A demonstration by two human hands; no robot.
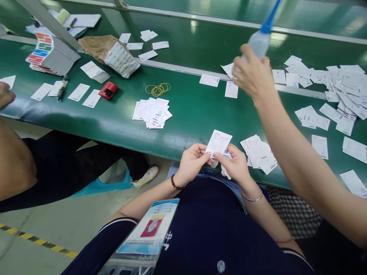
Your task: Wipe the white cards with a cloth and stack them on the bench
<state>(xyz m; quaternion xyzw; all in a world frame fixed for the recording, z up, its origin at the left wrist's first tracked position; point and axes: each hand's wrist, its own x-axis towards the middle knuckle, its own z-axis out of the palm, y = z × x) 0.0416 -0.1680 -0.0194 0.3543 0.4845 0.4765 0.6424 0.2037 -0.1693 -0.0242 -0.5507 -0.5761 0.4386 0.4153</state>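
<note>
Between my left hand [193, 162] and my right hand [236, 164] is a printed white card [218, 142], pinched by the thumbs at its lower edge. It is held just over the front edge of the green table. A crumpled white wad [225, 172], perhaps cloth or tissue, shows beneath my right fingers; I cannot tell whether they grip it. Right of my hands lies a loose stack of printed cards [259, 152]. Another fanned pile of cards [152, 112] rests to the left, below several yellow rubber bands [158, 89].
A co-worker's arm [298, 152] reaches across from the right, its hand around a squeeze bottle [259, 44] with a blue nozzle. Cards are heaped at the right [348, 86]. Toward the left are a red stamp [108, 90], a marker [62, 88], a paper bag [99, 47] and another person's hand [5, 95].
</note>
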